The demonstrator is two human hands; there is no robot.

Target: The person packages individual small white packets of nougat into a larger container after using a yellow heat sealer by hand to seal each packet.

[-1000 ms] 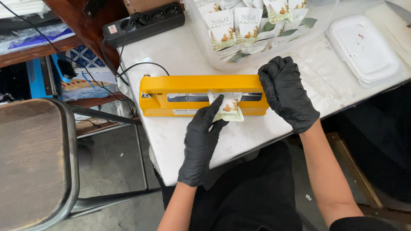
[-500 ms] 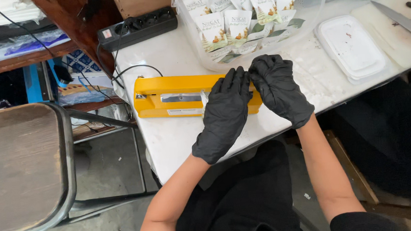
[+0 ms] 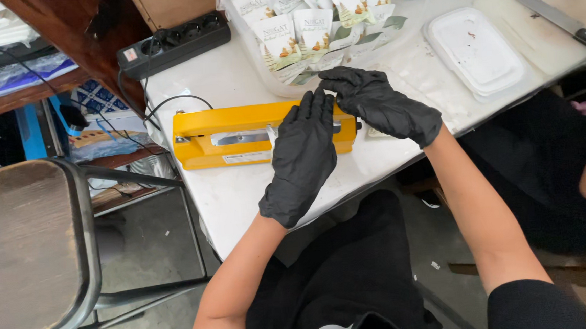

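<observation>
Pressing flat on the yellow heat sealer point(image 3: 237, 135), the left hand point(image 3: 302, 154) lies palm down in a black glove, fingers stretched out together over the sealer's bar, gripping nothing. The right hand point(image 3: 381, 105), also gloved in black, rests at the sealer's right end, fingers loosely curled, fingertips touching the left fingertips; whether it pinches anything cannot be told. The sealer sits on the white table point(image 3: 241, 201), near its front edge. Behind it stands a clear tub point(image 3: 406, 15) of printed pouches point(image 3: 312, 28). Right of it: white lidded tray point(image 3: 479, 51), knife point(image 3: 555, 20).
</observation>
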